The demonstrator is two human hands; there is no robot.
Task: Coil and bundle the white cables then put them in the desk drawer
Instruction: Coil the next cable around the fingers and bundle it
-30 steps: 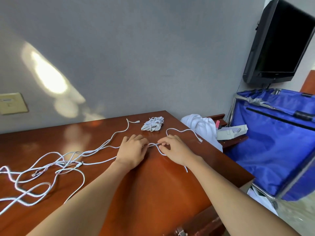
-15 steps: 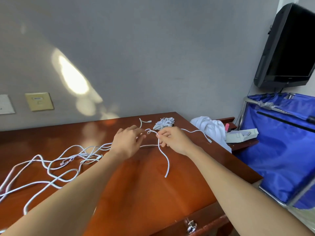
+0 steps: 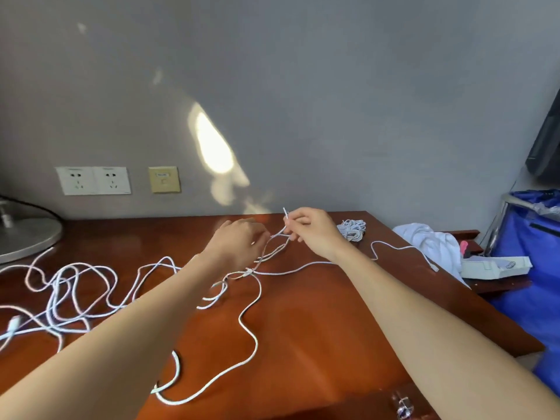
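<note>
Grey painted wall (image 3: 303, 86) behind, carrying a bright patch of light (image 3: 213, 144). Two white sockets (image 3: 92, 180) and a yellowed wall plate (image 3: 164, 179) are fixed side by side just above the far edge of the glossy reddish-brown wooden surface (image 3: 318, 328). A round metal base (image 3: 27, 234) rests at its far left corner. A dark wall-mounted screen (image 3: 545, 147) hangs at right, above a blue fabric cart (image 3: 530, 268).

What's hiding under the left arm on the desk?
Loose white cables on the brown desk run under the left forearm; how they continue beneath it is covered.

Hands (image 3: 239, 242) (image 3: 313, 233) outstretched, close together
</note>
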